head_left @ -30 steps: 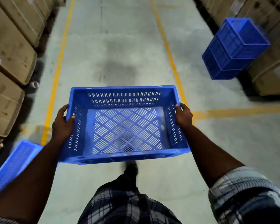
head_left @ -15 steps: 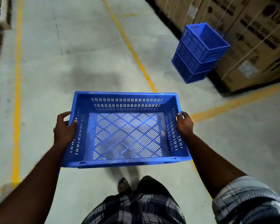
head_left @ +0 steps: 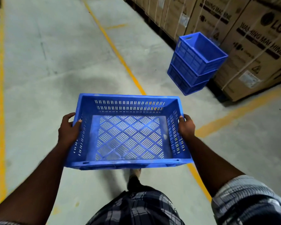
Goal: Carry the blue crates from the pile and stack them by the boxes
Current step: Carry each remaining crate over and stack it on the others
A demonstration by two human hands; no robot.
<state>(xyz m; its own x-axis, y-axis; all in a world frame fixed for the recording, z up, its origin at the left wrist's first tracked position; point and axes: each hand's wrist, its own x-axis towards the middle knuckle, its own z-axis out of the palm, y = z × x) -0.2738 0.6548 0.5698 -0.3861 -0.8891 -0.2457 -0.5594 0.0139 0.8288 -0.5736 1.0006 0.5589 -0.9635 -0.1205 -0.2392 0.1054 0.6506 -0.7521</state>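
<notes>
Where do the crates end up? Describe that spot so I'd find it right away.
Look along the wall of big cardboard washing machine boxes on the right. At their foot, beyond the yellow floor line, stands a stack of blue crates. Unlike the slotted crate being carried, these rest on the floor and have mostly solid walls.

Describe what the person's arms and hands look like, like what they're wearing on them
Both the left hand and the right hand are bare: no gloves, and no rings or watch that show. The forearms are uncovered. The right arm has a short plaid sleeve in dark blue, grey and white.
</notes>
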